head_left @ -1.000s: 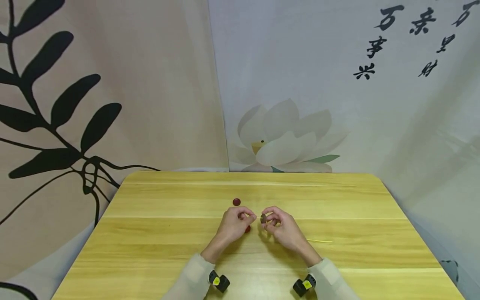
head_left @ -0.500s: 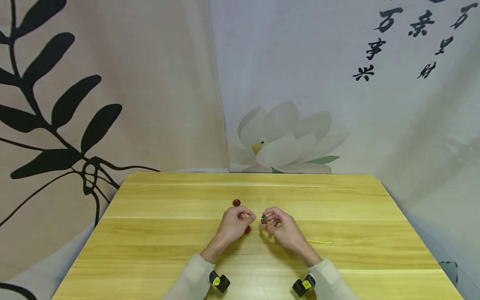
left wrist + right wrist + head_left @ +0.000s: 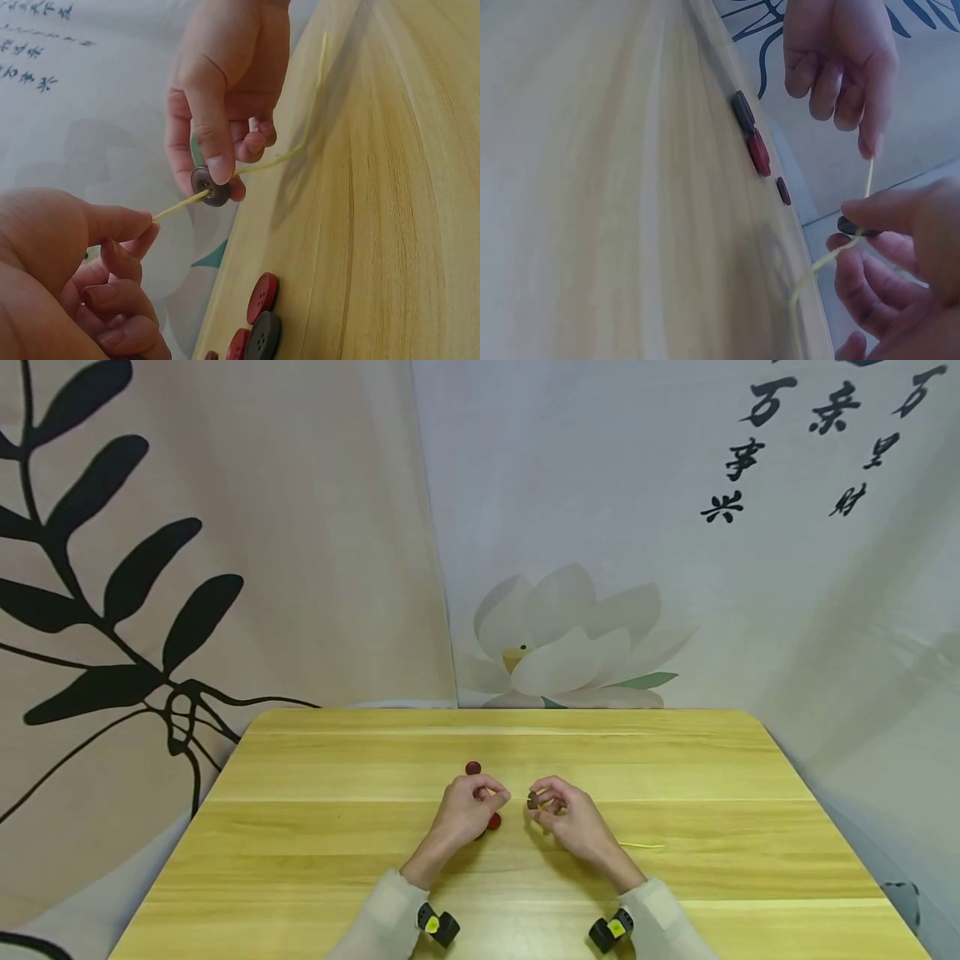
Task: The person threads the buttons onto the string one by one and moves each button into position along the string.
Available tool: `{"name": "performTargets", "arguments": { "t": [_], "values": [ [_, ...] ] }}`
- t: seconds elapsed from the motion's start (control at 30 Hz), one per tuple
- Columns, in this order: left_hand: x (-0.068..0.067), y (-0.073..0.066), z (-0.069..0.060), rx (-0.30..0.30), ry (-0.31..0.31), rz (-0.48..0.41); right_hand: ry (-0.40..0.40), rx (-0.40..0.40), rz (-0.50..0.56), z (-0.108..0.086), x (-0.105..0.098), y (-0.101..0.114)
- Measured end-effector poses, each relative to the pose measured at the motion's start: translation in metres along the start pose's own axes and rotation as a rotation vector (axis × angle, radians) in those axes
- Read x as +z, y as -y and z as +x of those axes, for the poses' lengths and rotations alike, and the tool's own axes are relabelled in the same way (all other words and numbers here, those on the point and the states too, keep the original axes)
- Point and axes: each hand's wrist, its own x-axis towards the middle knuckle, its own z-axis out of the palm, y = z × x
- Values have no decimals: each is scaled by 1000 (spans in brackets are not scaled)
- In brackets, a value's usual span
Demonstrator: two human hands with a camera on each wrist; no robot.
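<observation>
Button (image 3: 216, 194) — the brown one — is sitting up off the wooden table (image 3: 337, 860) in the right hand (image 3: 570, 818), thumb and fingers pinching it, and yellow string (image 3: 271, 161) is running right through it. Left hand (image 3: 465, 810) is pinching that string a bit away from the button. Rest of the string is trailing off past the right hand — and red buttons (image 3: 262, 294) plus a dark button (image 3: 262, 337) are just lying near the left hand.
</observation>
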Motion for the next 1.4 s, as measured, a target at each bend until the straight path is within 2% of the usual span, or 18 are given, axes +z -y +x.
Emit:
{"name": "performTargets", "arguments": {
  "t": [0.17,0.4,0.87,1.4],
  "values": [
    [0,1,0,13,-8,0,-11,1,-7,0,-1,-4],
    [-2,3,0,-6,-7,-8,-10,13,-9,-1,-5,-8],
    [-6,7,1,6,-16,-16,-24,48,-29,-2,-12,-12],
    [-9,8,1,-25,-17,-42,-58,75,-90,-5,-22,-21]
  ]
}}
